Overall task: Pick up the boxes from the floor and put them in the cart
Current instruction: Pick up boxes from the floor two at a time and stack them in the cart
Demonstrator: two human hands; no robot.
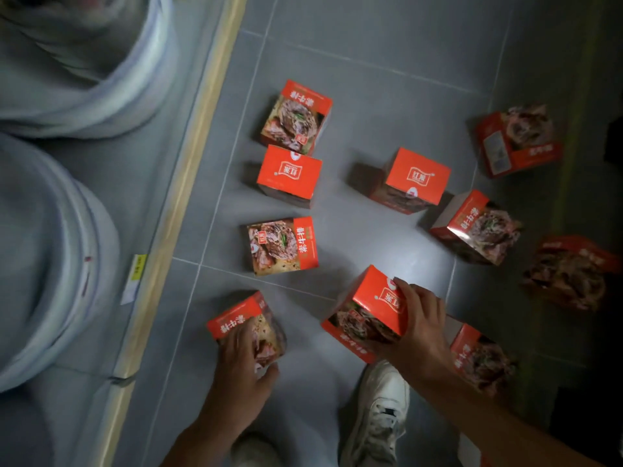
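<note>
Several red boxes with food pictures lie scattered on the grey tiled floor (pixel 371 79). My left hand (pixel 244 362) grips a near-left box (pixel 236 323) from above. My right hand (pixel 419 326) is closed over the far side of a tilted box (pixel 367 311) near the middle. Other boxes lie further out, among them one at the middle left (pixel 281 246), one at the centre (pixel 413 178) and one beside my right forearm (pixel 480 357). No cart is in view.
A low shelf with a pale wooden edge (pixel 175 210) runs along the left and holds large white buckets (pixel 50 251). My white shoe (pixel 381 412) stands on the floor between my arms. The right side of the floor is dark.
</note>
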